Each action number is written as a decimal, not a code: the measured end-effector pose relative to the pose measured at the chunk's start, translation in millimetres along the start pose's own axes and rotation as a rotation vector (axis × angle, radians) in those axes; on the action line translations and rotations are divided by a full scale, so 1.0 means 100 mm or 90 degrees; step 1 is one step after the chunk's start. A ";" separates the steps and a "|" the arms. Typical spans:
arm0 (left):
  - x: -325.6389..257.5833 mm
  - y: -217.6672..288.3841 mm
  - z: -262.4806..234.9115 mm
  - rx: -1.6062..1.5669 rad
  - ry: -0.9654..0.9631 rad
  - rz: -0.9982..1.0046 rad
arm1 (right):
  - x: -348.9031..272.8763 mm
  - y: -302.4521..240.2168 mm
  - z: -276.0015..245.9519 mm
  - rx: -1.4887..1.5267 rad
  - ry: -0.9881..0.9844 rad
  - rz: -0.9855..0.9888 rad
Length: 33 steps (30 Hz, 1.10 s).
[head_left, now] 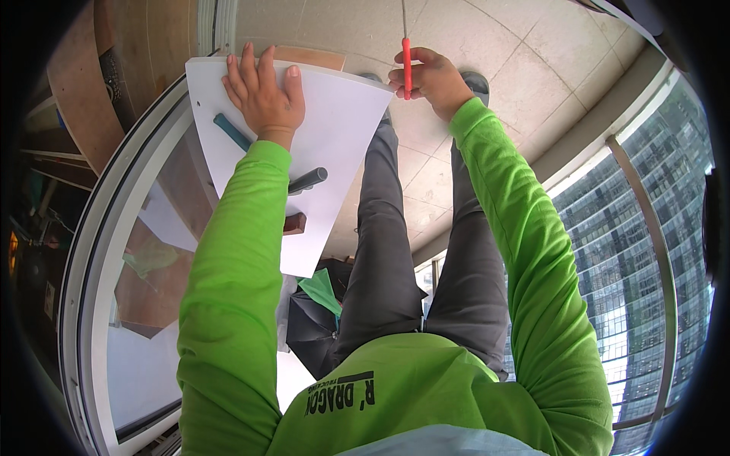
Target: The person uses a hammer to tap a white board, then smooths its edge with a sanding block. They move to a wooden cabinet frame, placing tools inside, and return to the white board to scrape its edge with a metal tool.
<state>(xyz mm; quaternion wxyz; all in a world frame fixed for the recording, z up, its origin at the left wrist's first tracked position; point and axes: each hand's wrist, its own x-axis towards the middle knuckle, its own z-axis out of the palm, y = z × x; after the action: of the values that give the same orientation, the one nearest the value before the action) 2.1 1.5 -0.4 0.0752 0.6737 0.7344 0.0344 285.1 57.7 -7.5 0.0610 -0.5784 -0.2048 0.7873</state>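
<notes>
Lettering (356,391) on shirt (433,372) — screwdriver (407,67) in right hand (436,80)

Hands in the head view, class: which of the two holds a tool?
The right hand: it alone holds a slim red-handled tool with a thin metal shaft. The left hand instead lies spread over the flat white panel.

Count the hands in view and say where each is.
2: the left hand rests on the white board, near its far edge; the right hand, beside the board, holds a red-handled tool. No others show.
</notes>
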 end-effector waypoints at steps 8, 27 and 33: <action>0.00 0.00 -0.01 -0.004 0.005 -0.001 | 0.03 0.15 0.00 0.091 -0.025 0.029; 0.02 0.02 0.02 -0.023 0.012 -0.015 | 0.05 0.49 -0.03 0.236 0.076 0.055; 0.04 0.06 -0.03 -0.043 0.005 -0.051 | -0.21 0.26 -0.15 0.033 0.144 -0.069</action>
<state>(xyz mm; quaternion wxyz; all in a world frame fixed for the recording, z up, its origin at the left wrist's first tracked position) 7.6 6.2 3.7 0.0968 0.6405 0.7596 0.0587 309.6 30.4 -2.9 0.1411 -0.6500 -0.2074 0.7173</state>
